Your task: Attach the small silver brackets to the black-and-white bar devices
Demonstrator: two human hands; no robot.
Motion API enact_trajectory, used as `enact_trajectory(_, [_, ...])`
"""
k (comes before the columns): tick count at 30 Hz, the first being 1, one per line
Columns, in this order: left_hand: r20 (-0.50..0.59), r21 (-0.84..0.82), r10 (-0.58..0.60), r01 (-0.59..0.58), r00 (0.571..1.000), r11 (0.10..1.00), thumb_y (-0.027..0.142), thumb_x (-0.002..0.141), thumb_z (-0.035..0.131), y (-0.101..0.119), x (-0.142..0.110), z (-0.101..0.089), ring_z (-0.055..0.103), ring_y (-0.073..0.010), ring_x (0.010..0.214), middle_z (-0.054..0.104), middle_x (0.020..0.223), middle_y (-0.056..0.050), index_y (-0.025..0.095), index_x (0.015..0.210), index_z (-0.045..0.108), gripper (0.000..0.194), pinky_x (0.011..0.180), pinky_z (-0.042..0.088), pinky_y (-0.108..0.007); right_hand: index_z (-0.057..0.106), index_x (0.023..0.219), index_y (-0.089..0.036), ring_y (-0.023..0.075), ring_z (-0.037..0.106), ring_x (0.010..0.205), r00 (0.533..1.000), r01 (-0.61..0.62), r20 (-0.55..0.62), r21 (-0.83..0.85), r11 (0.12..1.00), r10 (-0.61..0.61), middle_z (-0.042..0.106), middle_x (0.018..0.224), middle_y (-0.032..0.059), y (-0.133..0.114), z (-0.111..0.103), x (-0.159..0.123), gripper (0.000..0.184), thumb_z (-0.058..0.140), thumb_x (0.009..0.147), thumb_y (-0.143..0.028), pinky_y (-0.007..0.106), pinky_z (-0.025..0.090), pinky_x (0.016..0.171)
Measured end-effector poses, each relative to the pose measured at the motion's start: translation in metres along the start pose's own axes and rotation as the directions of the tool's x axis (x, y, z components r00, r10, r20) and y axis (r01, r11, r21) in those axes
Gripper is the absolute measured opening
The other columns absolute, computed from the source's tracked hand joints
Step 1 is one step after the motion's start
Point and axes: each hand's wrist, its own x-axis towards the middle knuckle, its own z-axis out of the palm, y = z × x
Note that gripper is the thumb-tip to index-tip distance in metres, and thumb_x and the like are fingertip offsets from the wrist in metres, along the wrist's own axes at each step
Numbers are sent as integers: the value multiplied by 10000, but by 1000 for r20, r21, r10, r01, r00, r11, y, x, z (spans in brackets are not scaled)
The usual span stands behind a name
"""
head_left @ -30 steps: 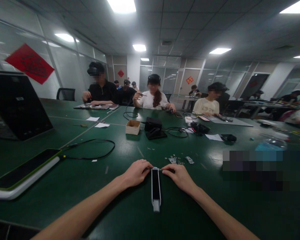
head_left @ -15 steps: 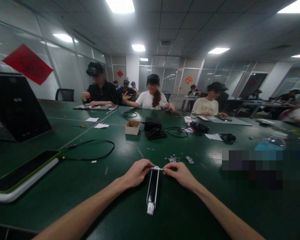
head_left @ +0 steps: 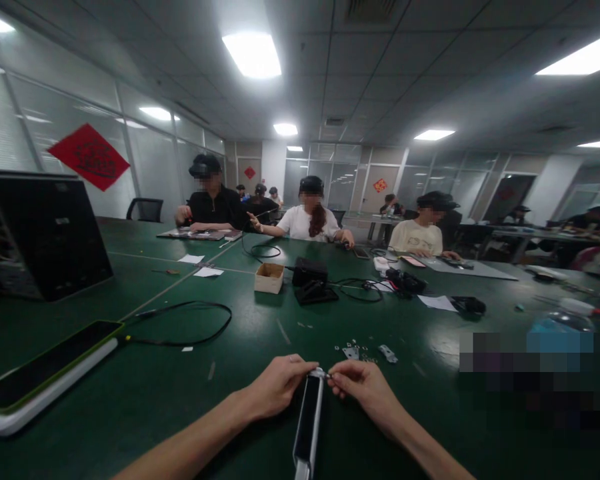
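Observation:
A long, narrow piece with a white frame and a dark middle (head_left: 307, 417) lies lengthwise on the green table, its near end running to the bottom of the view. My left hand (head_left: 280, 387) grips the left side of its far end with the fingertips. At the right of that same end, my right hand (head_left: 367, 393) is closed in a pinch on a tiny dark part, too small to name. Just beyond my right hand lie a grey metal bracket (head_left: 388, 353), a second metal plate (head_left: 351, 353) and several small loose rings or nuts.
To the left, a green-edged dark panel (head_left: 55, 363) rests on a white base, near a black cable (head_left: 230, 320) and a black computer case (head_left: 55, 233). Ahead stand a small open box (head_left: 269, 278) and a black device (head_left: 310, 273). Several co-workers sit across the table.
The long piece has turned, its near end swinging left. My right fingers have shifted slightly at its far end. My view has tilted up, so everything sits lower.

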Motion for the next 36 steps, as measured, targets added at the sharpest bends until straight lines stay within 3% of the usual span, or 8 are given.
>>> enact_trajectory(13, [57, -84, -29, 33, 998, 996, 129, 915, 405, 3, 2, -8, 606, -138, 843, 649, 919, -31, 210, 1081, 667, 321, 755, 448, -199, 749, 747, -180, 163, 614, 649, 994, 106, 21, -153, 982, -104, 676, 684, 45, 2, 2, -4, 298, 698, 700, -470, 275, 507, 640])
enact_trajectory(24, [66, 18, -22, 20, 998, 1000, 166, 922, 406, 5, 1, -7, 616, -146, 827, 658, 919, -41, 210, 1004, 681, 289, 735, 448, -204, 748, 779, -201, 165, 605, 645, 988, 153, 67, -346, 926, -138, 682, 706, 40, 2, 2, -7, 171, 631, 756, -324, 257, 483, 606])
enact_trajectory(31, [-1, 6, -54, 54, 999, 999, 154, 920, 400, 11, 2, -4, 610, -152, 838, 666, 885, -31, 201, 939, 680, 285, 756, 443, -213, 718, 720, -175, 165, 590, 616, 989, 102, -80, -215, 971, -121, 649, 638, 35, 4, 12, -5, 231, 689, 706, -404, 270, 475, 607])
enact_trajectory(36, [-53, -13, -101, 100, 994, 995, 133, 918, 377, 18, 3, -2, 598, -149, 789, 657, 862, -35, 176, 910, 672, 299, 729, 436, -218, 689, 737, -156, 149, 587, 609, 994, 28, -107, 32, 999, -24, 655, 665, 38, 4, 13, -3, 354, 756, 633, -488, 274, 467, 617])
